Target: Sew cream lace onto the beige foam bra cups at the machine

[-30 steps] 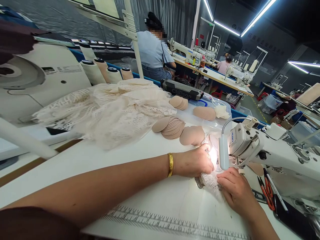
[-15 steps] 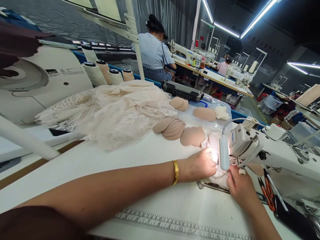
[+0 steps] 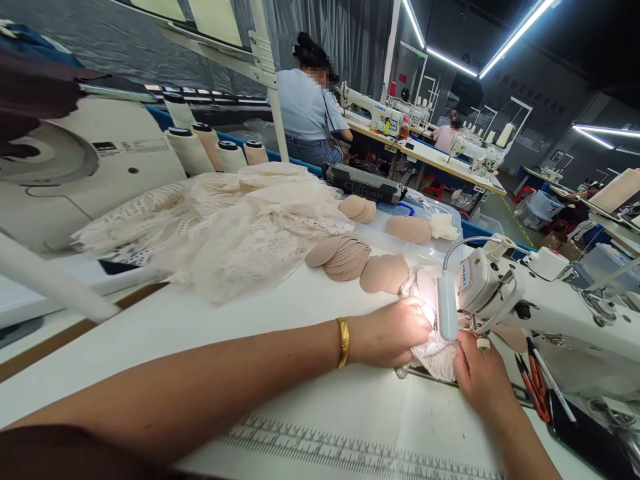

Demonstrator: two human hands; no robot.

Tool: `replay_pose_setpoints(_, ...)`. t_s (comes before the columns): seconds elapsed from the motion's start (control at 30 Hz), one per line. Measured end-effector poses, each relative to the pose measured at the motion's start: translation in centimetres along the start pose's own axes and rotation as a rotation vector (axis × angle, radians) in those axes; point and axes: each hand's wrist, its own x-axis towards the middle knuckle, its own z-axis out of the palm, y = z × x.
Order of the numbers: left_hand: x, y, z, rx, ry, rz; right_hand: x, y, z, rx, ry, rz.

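Observation:
A piece of pale lace fabric lies at the needle area of a white sewing machine, lit brightly by a small lamp. My left hand, below a gold bracelet, is closed with curled fingers on the fabric's left side. On the other side, my right hand grips the fabric's right edge close to the presser foot, its fingertips partly hidden by the machine. The needle itself is hidden behind the lamp. Beige oval pads lie just beyond my left hand.
A heap of cream lace covers the table's left. More stacked pads and a clear plastic tray sit behind. Orange-handled snips and a black phone-like object lie right. A printed ruler runs along the front.
My left hand has shifted slightly left and turned, and more of the lace shows between my hands. My right hand stays nearly in place.

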Motion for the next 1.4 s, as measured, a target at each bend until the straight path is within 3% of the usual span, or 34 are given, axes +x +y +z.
replay_pose_setpoints(0.17,0.0,0.9,-0.8,-0.002,-0.072,-0.107,0.7,-1.8,-1.6,0.159,-0.025,-0.112)
replay_pose_setpoints(0.27,0.1,1.5,-1.3,-0.108,-0.118,-0.107,0.9,-2.4,-1.4,0.157,-0.061,-0.153)
replay_pose_setpoints(0.37,-0.2,1.7,-2.2,-0.186,-0.194,-0.027,0.7,-1.8,-0.1,0.080,-0.029,-0.127)
replay_pose_setpoints(0.47,-0.6,1.3,-2.9,-0.111,-0.232,-0.004,0.4,-0.8,1.1,0.027,-0.048,-0.092)
replay_pose_setpoints(0.67,-0.6,0.9,-3.0,-0.002,-0.281,-0.028,0.5,0.1,0.3,0.038,-0.078,-0.016)
replay_pose_setpoints(0.77,-0.5,1.0,-2.8,-0.020,-0.273,-0.021,0.9,-0.9,-0.4,0.129,0.000,-0.111)
replay_pose_setpoints(0.87,-0.6,1.0,-2.7,-0.013,-0.262,-0.018,1.4,-2.0,-0.7,0.228,-0.006,-0.178)
replay_pose_setpoints(1.4,-1.4,-0.4,-1.6,0.058,-0.051,0.149,1.2,-2.6,-0.4,0.225,-0.053,-0.081)
